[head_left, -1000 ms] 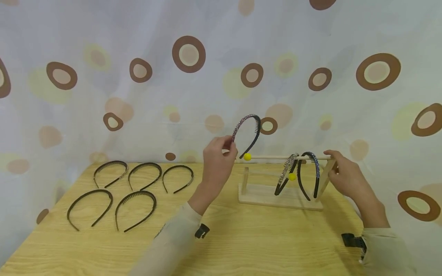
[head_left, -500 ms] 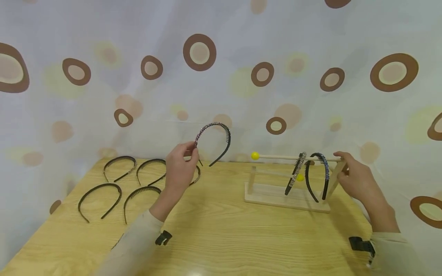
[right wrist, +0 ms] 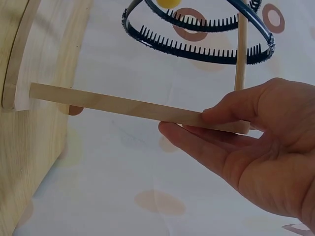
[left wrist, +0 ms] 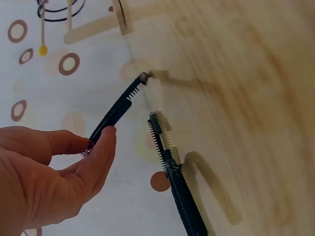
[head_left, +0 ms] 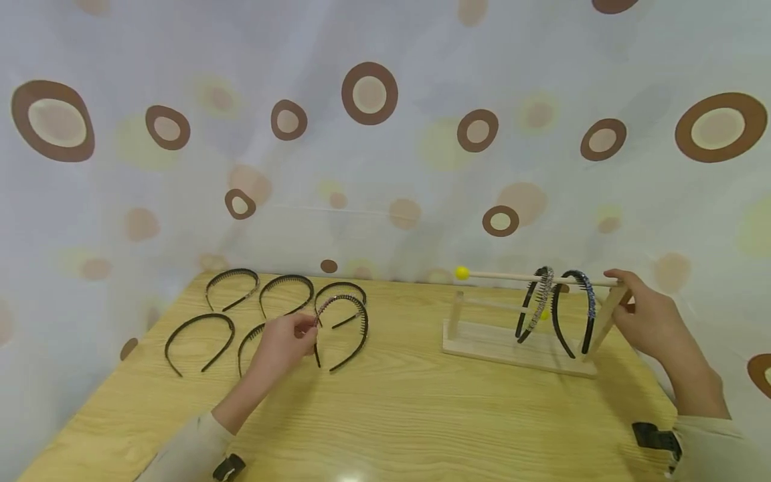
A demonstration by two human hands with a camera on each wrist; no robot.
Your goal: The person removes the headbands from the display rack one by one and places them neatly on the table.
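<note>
My left hand (head_left: 280, 345) pinches a black toothed headband (head_left: 365, 325) by its glittery pinkish side, low over the table's left half. In the head view it overlaps another black headband (head_left: 340, 286) lying behind it; whether its ends touch the table I cannot tell. At the right, my right hand (head_left: 653, 318) grips the top of an upright post (right wrist: 123, 105) of the wooden rack (head_left: 512, 351), thumb on one face and fingers on the other. A silver-glitter headband (head_left: 545, 304) and a blue-glitter headband (head_left: 590, 301) hang on the rack's upper rod.
Several more black headbands lie at the left of the wooden table (head_left: 391, 415), among them a back-left one (head_left: 233, 273) and a front-left one (head_left: 199, 318). A yellow ball (head_left: 462, 273) caps the upper rod's free end. A patterned curtain (head_left: 409, 167) hangs behind.
My left hand has carried the pinched headband left and down, from beside the rod's yellow end to the headbands on the table. My right hand keeps its grip on the post.
</note>
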